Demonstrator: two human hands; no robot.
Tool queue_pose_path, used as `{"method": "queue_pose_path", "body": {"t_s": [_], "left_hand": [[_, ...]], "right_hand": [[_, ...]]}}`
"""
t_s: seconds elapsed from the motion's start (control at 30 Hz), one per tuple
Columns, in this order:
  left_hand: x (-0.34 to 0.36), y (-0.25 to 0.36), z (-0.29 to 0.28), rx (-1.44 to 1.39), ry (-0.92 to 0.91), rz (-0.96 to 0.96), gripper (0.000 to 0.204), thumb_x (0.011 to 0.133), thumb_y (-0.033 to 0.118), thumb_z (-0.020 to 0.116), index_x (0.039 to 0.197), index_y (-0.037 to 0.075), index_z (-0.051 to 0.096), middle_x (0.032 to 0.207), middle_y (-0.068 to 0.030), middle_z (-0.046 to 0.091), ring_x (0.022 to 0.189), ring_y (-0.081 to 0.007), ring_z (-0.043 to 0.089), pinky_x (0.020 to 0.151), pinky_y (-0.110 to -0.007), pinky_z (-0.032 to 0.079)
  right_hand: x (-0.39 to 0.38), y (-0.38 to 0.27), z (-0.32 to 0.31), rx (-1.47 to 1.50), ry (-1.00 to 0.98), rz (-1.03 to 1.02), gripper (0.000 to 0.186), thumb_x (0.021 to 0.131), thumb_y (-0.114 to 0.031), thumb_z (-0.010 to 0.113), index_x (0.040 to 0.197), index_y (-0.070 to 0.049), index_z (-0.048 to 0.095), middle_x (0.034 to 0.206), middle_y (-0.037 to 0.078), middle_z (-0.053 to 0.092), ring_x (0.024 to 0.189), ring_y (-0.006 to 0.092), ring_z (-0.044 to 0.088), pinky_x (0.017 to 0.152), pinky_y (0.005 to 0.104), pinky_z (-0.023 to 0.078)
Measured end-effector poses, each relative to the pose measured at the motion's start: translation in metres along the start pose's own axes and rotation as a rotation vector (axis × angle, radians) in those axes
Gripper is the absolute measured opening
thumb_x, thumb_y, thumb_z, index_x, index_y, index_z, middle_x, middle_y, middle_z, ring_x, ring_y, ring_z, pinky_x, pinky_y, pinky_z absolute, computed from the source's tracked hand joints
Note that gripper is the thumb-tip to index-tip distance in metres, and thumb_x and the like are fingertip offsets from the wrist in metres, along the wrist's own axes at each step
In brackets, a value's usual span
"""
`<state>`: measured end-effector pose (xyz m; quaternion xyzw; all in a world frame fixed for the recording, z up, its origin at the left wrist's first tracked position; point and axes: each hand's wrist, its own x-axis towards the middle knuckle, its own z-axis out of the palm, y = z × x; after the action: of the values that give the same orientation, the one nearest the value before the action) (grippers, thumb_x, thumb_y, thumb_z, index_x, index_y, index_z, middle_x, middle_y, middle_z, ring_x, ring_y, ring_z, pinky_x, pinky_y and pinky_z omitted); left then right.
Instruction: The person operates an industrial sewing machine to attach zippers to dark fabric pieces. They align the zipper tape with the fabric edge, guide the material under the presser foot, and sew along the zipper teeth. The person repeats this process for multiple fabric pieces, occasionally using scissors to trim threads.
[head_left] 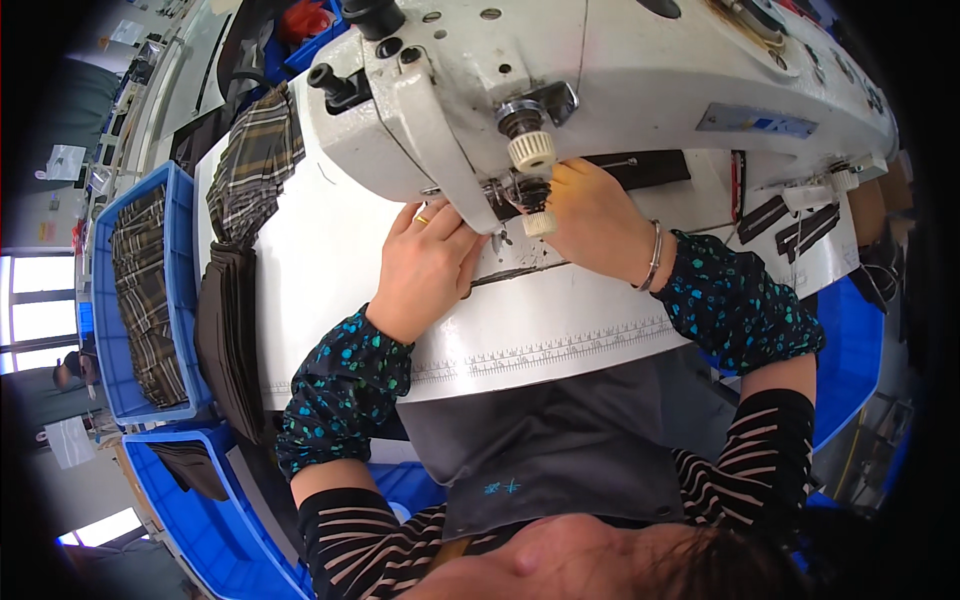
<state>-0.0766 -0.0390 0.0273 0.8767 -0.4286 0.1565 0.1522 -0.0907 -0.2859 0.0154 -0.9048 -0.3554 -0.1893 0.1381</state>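
Note:
A white sewing machine stands over a white table with a printed ruler along its front edge. My left hand, with a ring on one finger, is bent beside the needle area, its fingertips partly hidden by the machine head. My right hand, with a bracelet at the wrist, is curled on the other side of the needle, its fingertips hidden behind the tension dials. What either hand pinches cannot be made out. A thin dark strip shows between them. Behind my right hand lies a black piece.
At the left, plaid fabric and folded dark brown fabric lie at the table edge. A blue crate holds more plaid fabric; another blue bin stands below. Small black strips lie at the right, above a blue bin.

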Motion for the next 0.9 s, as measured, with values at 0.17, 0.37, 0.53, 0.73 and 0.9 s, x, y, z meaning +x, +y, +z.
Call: {"method": "queue_pose_path", "body": {"t_s": [0.17,0.37,0.53,0.73,0.9], "left_hand": [[0.000,0.000,0.000,0.019,-0.008,0.001,0.024,0.091,0.012,0.075,0.113,0.003,0.077,0.113,-0.0099,0.075,0.108,-0.0308,0.071,0.088,-0.044,0.054],[-0.002,-0.001,0.002,0.056,0.001,0.000,0.025,0.092,0.014,0.075,0.115,0.004,0.077,0.113,-0.0100,0.076,0.109,-0.0310,0.071,0.092,-0.045,0.054],[-0.002,-0.001,0.005,0.058,-0.010,-0.008,0.028,0.093,0.016,0.074,0.117,0.003,0.076,0.114,-0.0109,0.077,0.110,-0.0315,0.071,0.095,-0.046,0.054],[-0.003,0.001,0.003,0.119,-0.019,0.004,0.029,0.094,0.018,0.074,0.119,0.004,0.076,0.117,-0.0109,0.076,0.112,-0.0325,0.071,0.096,-0.045,0.054],[-0.010,0.007,0.003,0.109,0.014,0.027,0.031,0.092,0.017,0.077,0.121,0.004,0.076,0.125,-0.0112,0.075,0.116,-0.0306,0.071,0.096,-0.043,0.054]], "right_hand": [[-0.001,0.002,0.002,0.002,0.001,-0.007,0.021,0.081,-0.013,0.070,0.101,-0.007,0.071,0.113,0.007,0.071,0.120,0.0257,0.064,0.103,0.0405,0.051],[0.000,0.003,0.001,-0.022,0.000,-0.022,0.019,0.080,-0.014,0.070,0.098,-0.008,0.070,0.111,0.007,0.070,0.119,0.0250,0.064,0.102,0.0407,0.051],[-0.001,0.005,0.000,-0.011,-0.010,-0.023,0.019,0.080,-0.014,0.070,0.099,-0.008,0.070,0.109,0.006,0.070,0.116,0.0248,0.065,0.100,0.0405,0.051],[-0.002,0.011,-0.009,-0.007,0.013,0.100,0.020,0.082,-0.013,0.067,0.099,-0.004,0.071,0.102,0.008,0.071,0.102,0.0257,0.068,0.095,0.0410,0.052],[-0.014,-0.014,-0.018,-0.259,-0.102,-0.015,0.017,0.082,-0.012,0.065,0.091,0.000,0.071,0.086,0.011,0.071,0.084,0.0257,0.070,0.088,0.0402,0.052]]}}
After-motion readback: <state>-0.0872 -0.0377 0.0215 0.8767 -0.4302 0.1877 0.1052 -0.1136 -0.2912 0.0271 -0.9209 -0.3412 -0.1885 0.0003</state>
